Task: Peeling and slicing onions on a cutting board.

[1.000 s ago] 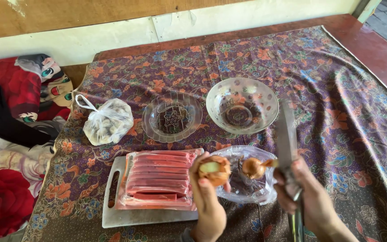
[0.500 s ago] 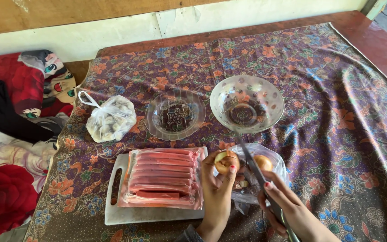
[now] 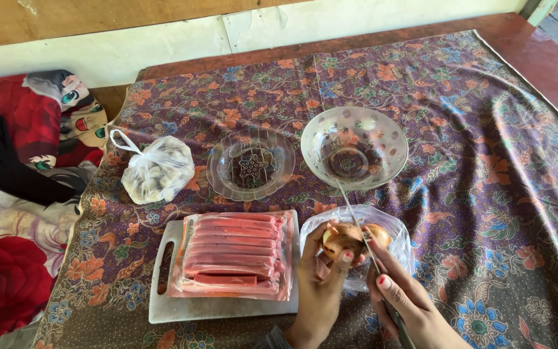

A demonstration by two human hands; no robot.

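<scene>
Fingers of left hand half-hide gripped onion; right hand grips knife, handle hidden.

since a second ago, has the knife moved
Yes. The knife, upright right of the dotted bowl earlier, now lies tilted against the onion, tip near that bowl's rim.

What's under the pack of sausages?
A white cutting board lies under the pack of sausages. Its handle hole and edges show; the pack covers its middle. Under the board is flowery cloth.
</scene>
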